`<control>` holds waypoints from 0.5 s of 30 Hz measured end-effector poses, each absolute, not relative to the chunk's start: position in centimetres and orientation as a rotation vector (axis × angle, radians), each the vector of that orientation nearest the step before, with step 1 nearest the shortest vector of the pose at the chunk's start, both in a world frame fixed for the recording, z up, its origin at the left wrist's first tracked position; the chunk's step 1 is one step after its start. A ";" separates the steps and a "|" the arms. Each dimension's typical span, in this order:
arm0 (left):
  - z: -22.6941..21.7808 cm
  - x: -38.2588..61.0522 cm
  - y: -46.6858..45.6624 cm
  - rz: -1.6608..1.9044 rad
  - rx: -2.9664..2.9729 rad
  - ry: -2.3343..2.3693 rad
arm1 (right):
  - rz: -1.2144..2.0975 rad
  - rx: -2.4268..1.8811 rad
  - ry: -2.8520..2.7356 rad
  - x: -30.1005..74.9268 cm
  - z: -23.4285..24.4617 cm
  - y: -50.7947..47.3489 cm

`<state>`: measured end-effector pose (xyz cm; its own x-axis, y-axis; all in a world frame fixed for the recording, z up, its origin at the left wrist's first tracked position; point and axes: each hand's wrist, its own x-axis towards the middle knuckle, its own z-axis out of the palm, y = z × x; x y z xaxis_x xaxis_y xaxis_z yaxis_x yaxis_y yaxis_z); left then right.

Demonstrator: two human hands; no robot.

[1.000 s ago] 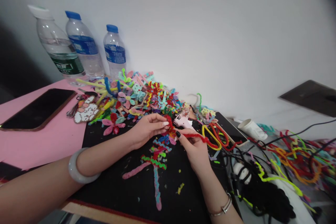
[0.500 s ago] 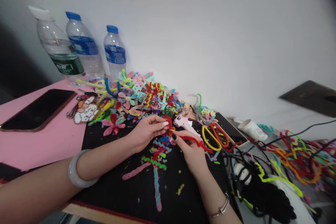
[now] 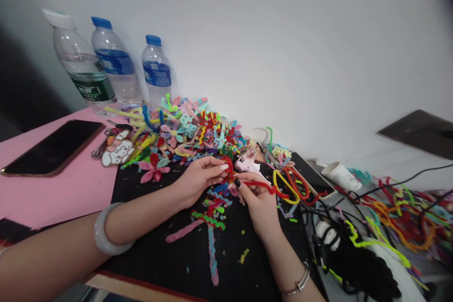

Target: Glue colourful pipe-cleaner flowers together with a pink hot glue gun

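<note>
My left hand (image 3: 202,178) pinches a fuzzy red pipe cleaner piece (image 3: 228,166), curled into a small coil and partly hidden by the fingers. My right hand (image 3: 256,200), with a black-painted thumbnail, grips the loose red pipe cleaner tail (image 3: 265,186) close beside the coil. The tail runs out to the right over that hand. Below both hands, a small figure of twisted pipe cleaners (image 3: 211,219) lies on the black mat (image 3: 152,255). Just behind the hands rests a pale pink glue gun (image 3: 248,166).
A heap of colourful pipe cleaner flowers (image 3: 191,127) lies behind the hands. Scissors with yellow and red handles (image 3: 286,187) and a phone (image 3: 313,174) are at right, a dark phone (image 3: 53,146) at left. Bottles (image 3: 156,71) stand by the wall. Black cables (image 3: 357,198) tangle at right.
My right hand has shifted slightly, its thumb and fingers drawing a little away from the red coil along the tail. My left hand keeps its pinch. The view has moved slightly.
</note>
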<state>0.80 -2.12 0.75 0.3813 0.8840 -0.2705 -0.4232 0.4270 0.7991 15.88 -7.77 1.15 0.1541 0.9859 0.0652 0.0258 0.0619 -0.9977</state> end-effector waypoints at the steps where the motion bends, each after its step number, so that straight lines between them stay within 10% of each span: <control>1: 0.7 0.8 -2.1 0.927 0.703 0.774 | 1.062 -1.227 -1.137 15.8 1.1 -7.8; 15: 0.8 0.7 -2.0 0.920 0.694 0.774 | 0.966 -1.287 -1.277 16.0 1.1 -7.8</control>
